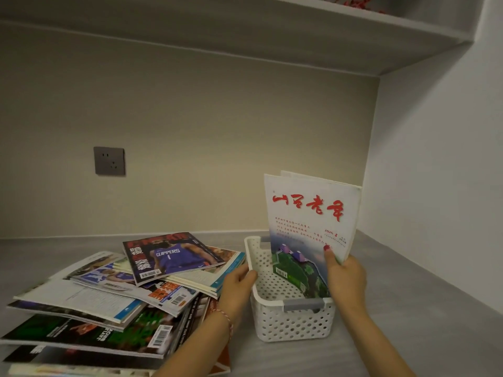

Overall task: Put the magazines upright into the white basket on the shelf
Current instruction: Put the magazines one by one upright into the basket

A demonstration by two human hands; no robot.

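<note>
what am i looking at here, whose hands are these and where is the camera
There is no machine here: these are a person's two bare hands, filmed by one wide-angle camera worn on their head, looking forward and down. That is why the arms enter from the bottom edge.

The grey surface is a shelf set in a wall recess. On it stands a white basket with holes in its walls. To its left lies a loose pile of magazines, flat and overlapping.

The right hand grips a white magazine with red lettering, held upright with its lower edge inside the basket. The left hand rests on the basket's left rim, apparently steadying it.

A wall socket is behind.
</note>
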